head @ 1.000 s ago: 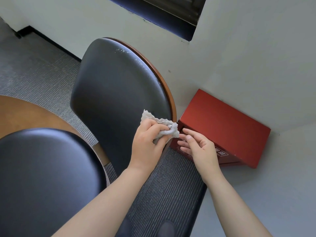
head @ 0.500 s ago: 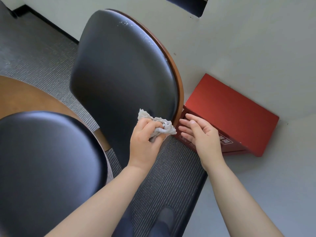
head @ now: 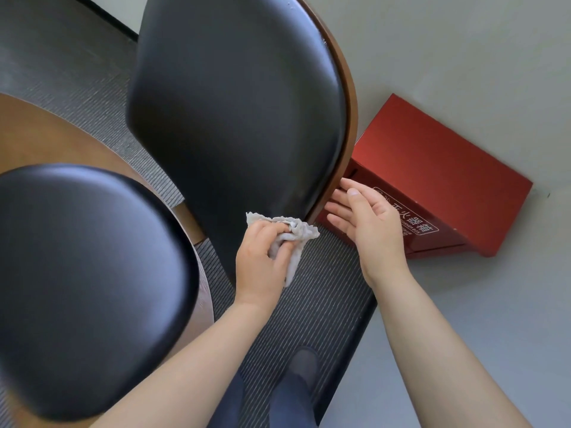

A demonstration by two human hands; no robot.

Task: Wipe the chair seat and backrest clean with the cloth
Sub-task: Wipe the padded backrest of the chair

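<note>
Two hands entered, one working item.

**Left hand** (head: 262, 257): fingers curled round the bunched grey cloth (head: 293, 234), with a loose end hanging below the palm. The cloth sits at the lower edge of the chair backrest (head: 234, 112), pressed to the black padding or just off it (contact cannot be told from this angle).

**Right hand** (head: 367, 217): holds nothing. Its fingers are straight and together, with the fingertips at or just beside the backrest's wooden rim (head: 350, 118).

**Step in hand, by judgement:** wiping the backrest, now at its lowest part. A few pale specks (head: 323, 42) show near the top of the rim, so that stretch probably wants another pass. Neither hand is on the seat (head: 86, 288), the black pad below and left of the backrest.

**Next move calls for:** the left hand to carry the cloth up the backrest or across to the seat, pressing flat, while the right hand steadies the rim.

**Surroundings:**
- Red fire-extinguisher box (head: 432, 168) on the floor right of the backrest, close behind the right hand.
- Brown table (head: 34, 140) left of the backrest, beyond the seat.
- Striped grey carpet (head: 318, 304) beneath the backrest.
- The person's shoe (head: 304, 364) below the backrest.

**Obstruction:** the box and the wall (head: 463, 57) crowd the backrest's right side, leaving little room to reach behind it.
</note>
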